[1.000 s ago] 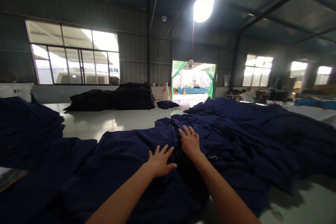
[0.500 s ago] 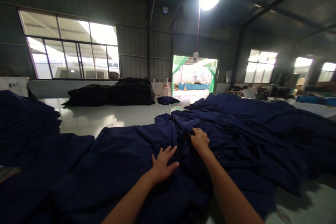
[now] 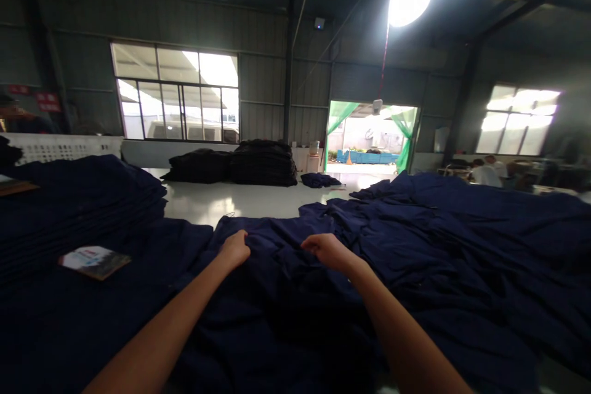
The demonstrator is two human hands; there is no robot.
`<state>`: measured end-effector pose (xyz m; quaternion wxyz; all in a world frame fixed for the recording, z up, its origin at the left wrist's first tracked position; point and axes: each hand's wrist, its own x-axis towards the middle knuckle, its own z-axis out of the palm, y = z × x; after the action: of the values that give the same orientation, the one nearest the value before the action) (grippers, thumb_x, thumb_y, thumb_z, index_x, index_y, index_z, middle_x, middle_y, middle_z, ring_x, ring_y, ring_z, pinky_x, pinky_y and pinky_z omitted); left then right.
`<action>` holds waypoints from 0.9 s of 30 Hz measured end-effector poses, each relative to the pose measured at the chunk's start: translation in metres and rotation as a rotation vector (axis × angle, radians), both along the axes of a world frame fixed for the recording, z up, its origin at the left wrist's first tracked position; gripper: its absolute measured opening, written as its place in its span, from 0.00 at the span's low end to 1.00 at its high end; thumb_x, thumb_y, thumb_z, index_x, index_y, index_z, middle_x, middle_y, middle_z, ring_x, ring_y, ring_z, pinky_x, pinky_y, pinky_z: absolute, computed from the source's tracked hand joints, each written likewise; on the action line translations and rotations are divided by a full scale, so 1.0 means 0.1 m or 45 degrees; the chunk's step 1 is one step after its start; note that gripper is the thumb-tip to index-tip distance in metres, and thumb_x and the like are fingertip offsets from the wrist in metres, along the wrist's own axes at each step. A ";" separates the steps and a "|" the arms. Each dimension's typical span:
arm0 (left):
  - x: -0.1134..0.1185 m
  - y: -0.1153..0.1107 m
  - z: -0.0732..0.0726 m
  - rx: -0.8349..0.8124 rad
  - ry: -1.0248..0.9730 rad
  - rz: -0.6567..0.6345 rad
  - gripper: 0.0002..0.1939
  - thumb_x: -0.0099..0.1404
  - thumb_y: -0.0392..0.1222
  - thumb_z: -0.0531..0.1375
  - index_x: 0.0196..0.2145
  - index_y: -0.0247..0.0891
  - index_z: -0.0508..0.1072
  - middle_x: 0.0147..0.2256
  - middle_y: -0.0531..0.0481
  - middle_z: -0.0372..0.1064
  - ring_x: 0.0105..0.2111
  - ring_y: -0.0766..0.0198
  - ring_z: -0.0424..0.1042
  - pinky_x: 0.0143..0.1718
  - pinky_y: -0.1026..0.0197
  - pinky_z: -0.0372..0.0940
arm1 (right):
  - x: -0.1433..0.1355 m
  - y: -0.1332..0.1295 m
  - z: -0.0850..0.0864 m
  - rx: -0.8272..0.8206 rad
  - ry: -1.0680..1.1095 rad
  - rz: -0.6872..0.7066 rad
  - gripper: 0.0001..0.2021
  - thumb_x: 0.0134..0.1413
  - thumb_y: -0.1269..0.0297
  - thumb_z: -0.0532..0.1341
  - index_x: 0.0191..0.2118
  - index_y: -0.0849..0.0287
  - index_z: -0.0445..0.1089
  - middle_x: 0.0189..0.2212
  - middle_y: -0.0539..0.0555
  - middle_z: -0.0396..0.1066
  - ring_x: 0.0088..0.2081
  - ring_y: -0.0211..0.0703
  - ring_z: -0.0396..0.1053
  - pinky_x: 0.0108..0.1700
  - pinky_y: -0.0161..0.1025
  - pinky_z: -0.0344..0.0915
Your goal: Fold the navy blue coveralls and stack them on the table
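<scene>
Navy cloth (image 3: 277, 283) lies rumpled over the table in front of me. My left hand (image 3: 235, 249) is closed on the cloth's upper left part, its fingertips hidden in the fold. To the right, my right hand (image 3: 327, 250) is also closed, thumb and fingers pinching the same cloth. Between the two hands the fabric hangs in loose creases. A large loose heap of navy cloth (image 3: 462, 240) spreads to the right. Flatter stacked navy pieces (image 3: 106, 197) rise at the left, with a printed card (image 3: 95, 261) lying on the lower cloth in front.
Black folded stacks (image 3: 263, 163) sit on the far side of the pale tabletop (image 3: 203, 203), near a small navy bundle (image 3: 320, 180). A white perforated crate (image 3: 69, 148) stands behind the left stack. People (image 3: 487, 172) are at the far right; another person (image 3: 21, 117) is far left.
My view has turned left. My left hand, earlier spread flat on the cloth, has moved left and closed on it. My right hand still grips cloth; the printed card now shows fully.
</scene>
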<state>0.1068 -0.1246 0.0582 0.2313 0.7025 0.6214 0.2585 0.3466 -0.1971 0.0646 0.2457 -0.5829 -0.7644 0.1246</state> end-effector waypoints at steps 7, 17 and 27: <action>-0.25 -0.12 -0.53 0.203 0.057 -0.075 0.38 0.48 0.19 0.49 0.55 0.46 0.65 0.55 0.47 0.61 0.53 0.59 0.64 0.54 0.60 0.58 | 0.26 0.10 -0.46 -0.115 -0.322 -0.299 0.30 0.40 0.83 0.49 0.48 0.53 0.71 0.49 0.54 0.70 0.52 0.45 0.64 0.55 0.42 0.56; -0.51 -0.19 -0.25 0.876 -0.291 0.099 0.15 0.58 0.41 0.47 0.32 0.41 0.73 0.36 0.50 0.74 0.40 0.60 0.71 0.45 0.60 0.63 | 0.65 0.09 -0.40 -0.209 -0.099 -0.201 0.17 0.44 0.71 0.54 0.41 0.60 0.73 0.43 0.56 0.73 0.45 0.43 0.68 0.49 0.35 0.60; -0.58 -0.30 -0.19 0.069 0.740 0.198 0.40 0.49 0.41 0.63 0.59 0.43 0.56 0.55 0.38 0.60 0.54 0.45 0.58 0.47 0.52 0.58 | 0.58 0.07 -0.41 -0.126 -0.015 -0.322 0.19 0.44 0.74 0.53 0.44 0.55 0.71 0.40 0.52 0.72 0.43 0.41 0.67 0.46 0.36 0.61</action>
<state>0.0486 -0.1543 0.0395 0.0045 0.7034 0.7063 0.0802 0.4043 -0.1903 0.0235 0.2259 -0.6868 -0.6791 0.1269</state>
